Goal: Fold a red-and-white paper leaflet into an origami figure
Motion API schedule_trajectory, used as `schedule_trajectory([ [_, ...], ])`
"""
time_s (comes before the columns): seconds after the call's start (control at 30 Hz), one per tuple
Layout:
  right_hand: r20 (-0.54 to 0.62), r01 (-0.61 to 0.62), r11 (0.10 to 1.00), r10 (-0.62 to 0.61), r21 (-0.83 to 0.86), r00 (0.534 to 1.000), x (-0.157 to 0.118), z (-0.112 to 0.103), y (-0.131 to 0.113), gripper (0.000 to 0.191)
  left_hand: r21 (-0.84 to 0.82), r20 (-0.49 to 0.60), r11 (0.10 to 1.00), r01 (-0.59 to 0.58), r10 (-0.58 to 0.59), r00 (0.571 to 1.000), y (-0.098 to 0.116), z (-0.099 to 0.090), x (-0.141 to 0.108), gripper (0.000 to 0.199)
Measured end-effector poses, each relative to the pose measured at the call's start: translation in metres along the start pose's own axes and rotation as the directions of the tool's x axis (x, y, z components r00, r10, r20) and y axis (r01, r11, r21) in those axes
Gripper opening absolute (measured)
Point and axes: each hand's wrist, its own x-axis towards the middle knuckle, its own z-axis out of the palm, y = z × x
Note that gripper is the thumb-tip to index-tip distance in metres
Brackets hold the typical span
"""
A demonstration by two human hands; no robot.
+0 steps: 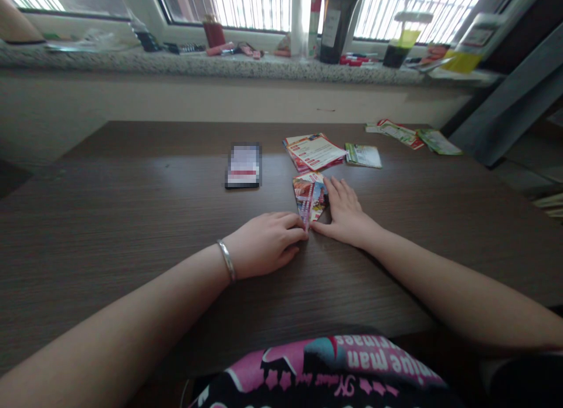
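Note:
A small printed paper leaflet, folded so that it tapers to a point toward me, lies on the table between my hands. My left hand, with a silver bangle at the wrist, has its fingers closed at the leaflet's lower tip. Its fingertips partly cover that tip. Along the leaflet's right edge rests my right hand, its fingers stretched out and the thumb near the lower corner. Just beyond lies a fanned stack of printed leaflets, and beside it a smaller stack of green and white papers.
A phone with a blurred-out screen lies left of the leaflet. More folded papers are at the table's far right. Bottles and small items line the stone windowsill. Another person's arm shows at the upper left.

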Motion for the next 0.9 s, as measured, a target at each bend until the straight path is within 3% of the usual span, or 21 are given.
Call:
schedule_trajectory([
  [0.53, -0.069, -0.03, 0.998, 0.034, 0.048, 0.997, 0.011, 0.005, 0.019, 0.099, -0.038, -0.059, 0.998, -0.047, 0.045, 0.997, -0.005, 0.01, -0.001, 0.026],
  [0.8, -0.012, 0.168, 0.984, -0.168, 0.053, 0.986, -0.004, -0.007, -0.005, 0.097, -0.021, -0.049, 0.998, -0.051, 0.05, 0.998, -0.007, 0.006, 0.003, 0.02],
  [0.9, 0.023, 0.158, 0.986, -0.159, 0.059, 0.987, -0.005, -0.008, -0.008, 0.096, -0.031, -0.047, 0.998, -0.053, 0.051, 0.998, -0.008, 0.006, 0.004, 0.021],
])
